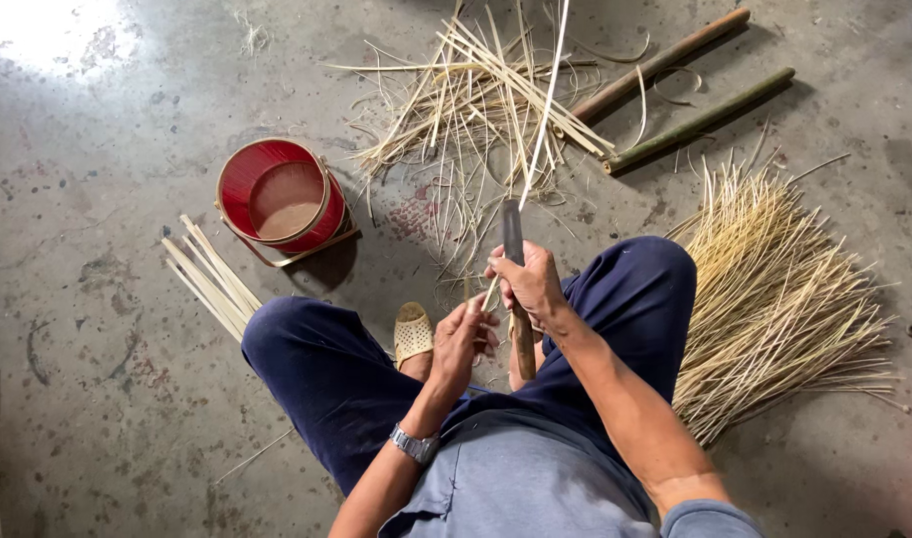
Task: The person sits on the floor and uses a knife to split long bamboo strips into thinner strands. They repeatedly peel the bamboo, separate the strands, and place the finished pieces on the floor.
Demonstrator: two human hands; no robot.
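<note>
- right hand (532,287): fingers wrapped tight round a knife (517,299), dark blade pointing to 12 o'clock, wooden handle running down toward 6 between the knees.
- left hand (463,334): fingertips pinched shut on the near end of a bamboo strip (546,110), at 7 o'clock of the right hand, touching it.
- strip: pale, thin, runs from the pinch up past the blade and out toward 12, top end leaves the frame. Blade edge sits against it.
- step, as I read it: splitting or shaving the strip along the blade, mid-stroke. Next move likely needs a steady pull on the strip with the blade held fixed, thumb kept clear of the edge.
- wristwatch (415,444) on left wrist; dark blue trousers, tan sandal (412,332) between the legs.
- loose pile of shavings (476,110) at 12; two bamboo poles (675,95) at 1.
- fanned bundle of fine slivers (775,299) at 3.
- red basket (282,199) at 10, short stack of flat strips (212,279) at 9, on concrete floor (97,379).
</note>
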